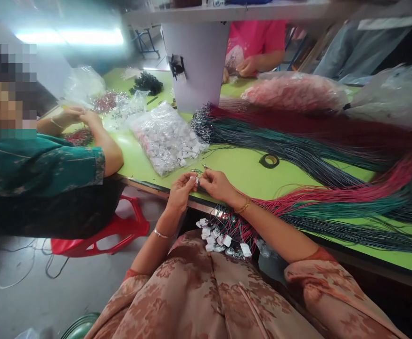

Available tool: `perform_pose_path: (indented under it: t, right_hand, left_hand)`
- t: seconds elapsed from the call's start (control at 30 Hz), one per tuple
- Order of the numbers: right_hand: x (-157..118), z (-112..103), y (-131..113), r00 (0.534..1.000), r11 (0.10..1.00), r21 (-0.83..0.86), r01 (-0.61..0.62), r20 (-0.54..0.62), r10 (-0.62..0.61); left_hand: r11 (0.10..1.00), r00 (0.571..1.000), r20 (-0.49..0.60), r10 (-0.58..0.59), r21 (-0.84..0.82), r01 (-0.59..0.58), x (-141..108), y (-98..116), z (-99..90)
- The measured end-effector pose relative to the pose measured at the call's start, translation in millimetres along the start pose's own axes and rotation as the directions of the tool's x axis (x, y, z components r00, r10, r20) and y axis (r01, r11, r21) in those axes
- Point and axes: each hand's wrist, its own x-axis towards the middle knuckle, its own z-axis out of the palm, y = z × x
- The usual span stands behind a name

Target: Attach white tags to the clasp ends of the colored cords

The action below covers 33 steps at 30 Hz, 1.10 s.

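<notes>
Between the fingertips of my left hand point(182, 189) is a small white connector point(195, 180), pinched at the table's front edge. My right hand point(218, 186) is closed right beside it, its fingertips pinching thin wires whose metal-tipped ends point(205, 166) stick out past the fingers. Whether a wire sits inside the connector I cannot tell. Below my right wrist, a bunch of wires with white connectors point(223, 239) on their ends hangs over the edge in front of my lap. Long red wires point(319, 194), with green and black ones, run along the table to the right.
A clear bag of white connectors point(170, 139) lies just beyond my hands. Black tape point(269, 161) rests near thick wire bundles point(262, 134). A co-worker point(43, 165) sits at left on a red stool point(100, 238); another person in pink point(262, 44) works across the table.
</notes>
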Motion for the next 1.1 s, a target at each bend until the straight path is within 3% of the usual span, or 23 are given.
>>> perform_pose_path:
  t: [0.1,0.2,0.33,0.47,0.53,0.63,0.77,0.93,1.1]
  right_hand:
    - [-8.1,-0.5,-0.9,0.996,0.993,-0.077,0.09,0.025,-0.089]
    - [-17.4,0.8,0.2,0.994,0.984,-0.144,0.107,0.052,-0.1]
    - [-22.6,-0.7,6.5,0.991,0.978,-0.186,0.099,0.107,-0.08]
    - [-7.9,-15.1,15.4,0.977,0.968,-0.231,0.099,0.206,-0.051]
    - [2.9,-20.0,17.5,0.979,0.909,-0.412,0.061,0.201,0.026]
    - [13.3,-17.3,16.5,0.96,0.745,-0.665,0.053,0.24,0.146]
    - [14.1,-10.8,15.2,0.949,0.653,-0.753,0.083,0.26,0.18]
    - [12.6,-19.4,21.5,0.981,0.751,-0.66,0.016,0.156,0.116]
    - [21.7,-17.1,19.4,0.997,0.951,-0.303,0.058,0.063,-0.041]
  left_hand:
    - [0.999,0.998,-0.061,-0.03,-0.033,0.028,-3.3,-6.5,-0.6]
    - [0.999,0.996,-0.077,-0.033,0.004,0.034,-10.9,-13.7,-0.9]
    - [0.994,0.998,-0.051,-0.026,0.107,0.032,-24.5,-17.2,-4.6]
    - [0.971,0.991,0.002,-0.136,0.197,0.133,-29.9,-8.6,-17.6]
    - [0.96,0.987,-0.001,-0.163,0.229,0.159,-28.1,-4.0,-23.6]
    - [0.952,0.984,-0.025,-0.177,0.251,0.178,-23.7,-1.2,-27.8]
    - [0.948,0.984,-0.045,-0.173,0.264,0.178,-20.6,-2.0,-29.2]
    - [0.97,0.992,-0.052,-0.117,0.21,0.126,-20.4,-0.9,-29.0]
    - [0.99,0.996,-0.028,-0.09,0.102,0.093,-16.1,-3.0,-18.7]
